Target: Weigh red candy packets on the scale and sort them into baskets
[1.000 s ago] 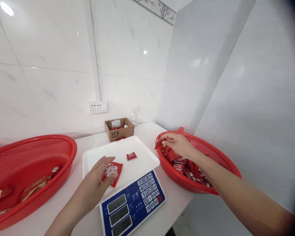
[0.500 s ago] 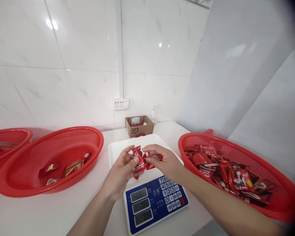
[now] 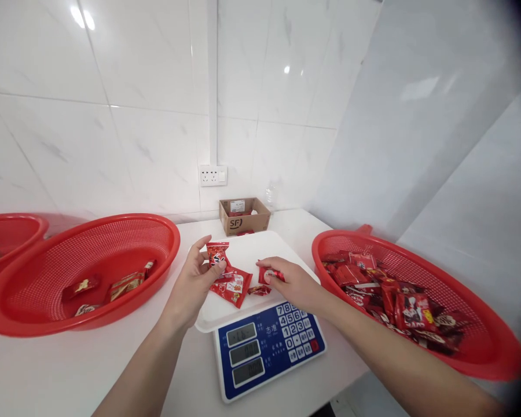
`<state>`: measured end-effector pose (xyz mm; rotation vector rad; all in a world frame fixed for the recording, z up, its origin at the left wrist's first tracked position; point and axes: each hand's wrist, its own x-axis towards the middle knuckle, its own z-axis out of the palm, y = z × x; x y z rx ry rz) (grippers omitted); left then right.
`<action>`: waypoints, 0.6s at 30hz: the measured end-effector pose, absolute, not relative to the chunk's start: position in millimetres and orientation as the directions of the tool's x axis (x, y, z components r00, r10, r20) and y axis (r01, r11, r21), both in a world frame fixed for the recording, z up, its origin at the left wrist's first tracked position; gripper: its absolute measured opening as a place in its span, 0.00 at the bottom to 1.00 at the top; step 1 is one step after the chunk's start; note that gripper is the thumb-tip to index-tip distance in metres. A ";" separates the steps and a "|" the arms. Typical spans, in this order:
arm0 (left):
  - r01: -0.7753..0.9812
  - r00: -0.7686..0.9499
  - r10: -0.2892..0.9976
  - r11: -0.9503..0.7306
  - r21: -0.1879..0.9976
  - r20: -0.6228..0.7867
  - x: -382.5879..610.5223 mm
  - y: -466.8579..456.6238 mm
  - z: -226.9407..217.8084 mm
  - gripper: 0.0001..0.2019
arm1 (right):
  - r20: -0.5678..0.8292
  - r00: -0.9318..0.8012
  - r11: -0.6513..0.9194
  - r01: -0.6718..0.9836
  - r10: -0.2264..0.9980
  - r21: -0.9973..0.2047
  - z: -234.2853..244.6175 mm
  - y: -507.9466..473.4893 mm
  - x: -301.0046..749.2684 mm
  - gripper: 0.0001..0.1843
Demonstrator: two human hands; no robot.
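Observation:
My left hand (image 3: 195, 281) is closed on red snack packets (image 3: 218, 259), pinched upright between thumb and fingers above the left part of the white scale pan (image 3: 278, 246). A larger red packet (image 3: 234, 288) hangs or lies just under them; I cannot tell whether the hand holds it too. My right hand (image 3: 293, 284) pinches a small red packet (image 3: 269, 274) over the right part of the pan. Between the hands, another small red packet (image 3: 259, 290) is near the right fingertips. The scale's blue panel (image 3: 269, 347) faces me with its displays and keys.
On the right stands a red basket (image 3: 495, 347) heaped with red packets. A red basket (image 3: 8, 313) at left holds a few packets, with another red basket (image 3: 13, 223) beyond it. Behind the scale are a cardboard box (image 3: 245, 223) and a clear bottle (image 3: 271, 195).
My hands have moved apart, the left one leftward with its packets and the right one keeping a small packet. A larger red packet now shows between them. The view has shifted slightly.

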<state>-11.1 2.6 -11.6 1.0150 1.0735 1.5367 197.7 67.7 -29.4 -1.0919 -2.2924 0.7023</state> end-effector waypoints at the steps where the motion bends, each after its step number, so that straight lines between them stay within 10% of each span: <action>1: -0.229 -0.183 0.977 -0.148 0.962 0.107 -11.6 2.5 -11.6 0.34 | 0.220 -0.554 0.557 0.565 0.803 -0.609 -29.1 66.4 198.0 0.20; 11: -0.084 -0.186 0.973 -0.158 0.984 0.140 -11.8 1.6 -12.3 0.36 | 0.233 -0.777 0.787 0.475 0.585 -0.394 -34.6 42.0 193.9 0.15; 18: -0.028 -0.076 0.990 -0.121 0.992 0.118 -7.3 -0.8 -13.0 0.30 | 0.237 -0.546 0.499 0.401 0.804 -0.769 -25.6 49.5 187.9 0.22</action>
